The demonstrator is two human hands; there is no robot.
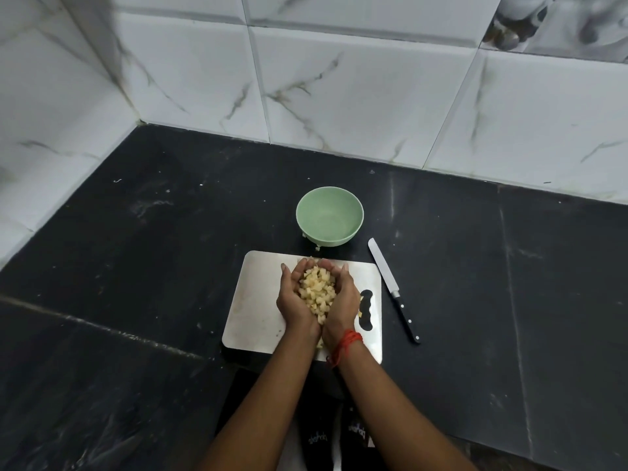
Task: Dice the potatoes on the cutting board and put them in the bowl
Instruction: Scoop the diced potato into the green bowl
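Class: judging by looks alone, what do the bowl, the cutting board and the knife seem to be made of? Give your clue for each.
Bowl: probably plastic, matte; even pale green, soft dull sheen.
Cutting board: looks like brushed steel; silver-grey, thin, faintly reflective.
Knife: bright metal blade; black handle with pale rivets, plastic or wood unclear.

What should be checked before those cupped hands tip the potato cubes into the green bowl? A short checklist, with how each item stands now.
1. Diced potato held in the cupped left hand and right hand: ok.
2. Bowl upright, empty, just beyond the cutting board: ok.
3. Knife lying on the counter right of the board, off the path: ok.
4. No spills: not ok, stray bits lie by the bowl's base.
5. Board under the hands cleared: cannot tell, hidden.
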